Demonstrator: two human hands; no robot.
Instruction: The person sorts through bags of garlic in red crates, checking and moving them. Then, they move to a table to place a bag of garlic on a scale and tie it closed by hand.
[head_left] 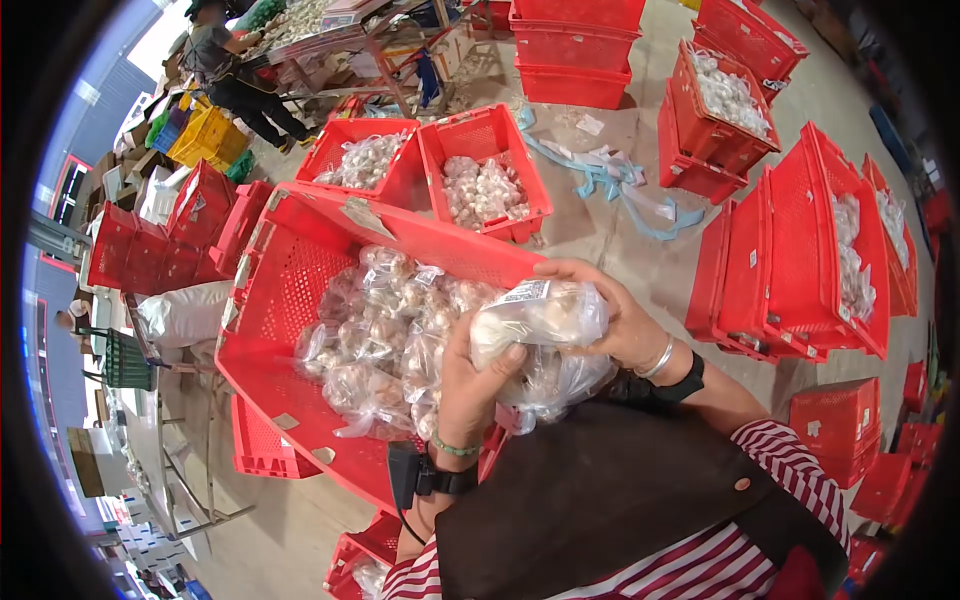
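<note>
From the head camera we look down on both our hands closed around one clear bag (540, 318) of pale round produce, held just over the near edge of a big red crate (290, 290). Our left hand (475, 385) cups the bag from below, fingers curled up and thumb pressed against its side, so the weight sits in the palm. Our right hand (610, 315) wraps over the top, fingers bent around the far end beside a white label (525, 291), which likely keeps the slack plastic from sagging. Neither hand is spread; both are clamped on the bag.

The crate under it is tilted toward us and already holds many such bags (375, 340) in a heap, probably angled for easy reach. Beyond it stand two smaller crates (430, 165) with bags inside, more crates to the right, and blue strips (620, 190) lying on the floor. Far off at upper left another person (225, 70) bends at a table.
</note>
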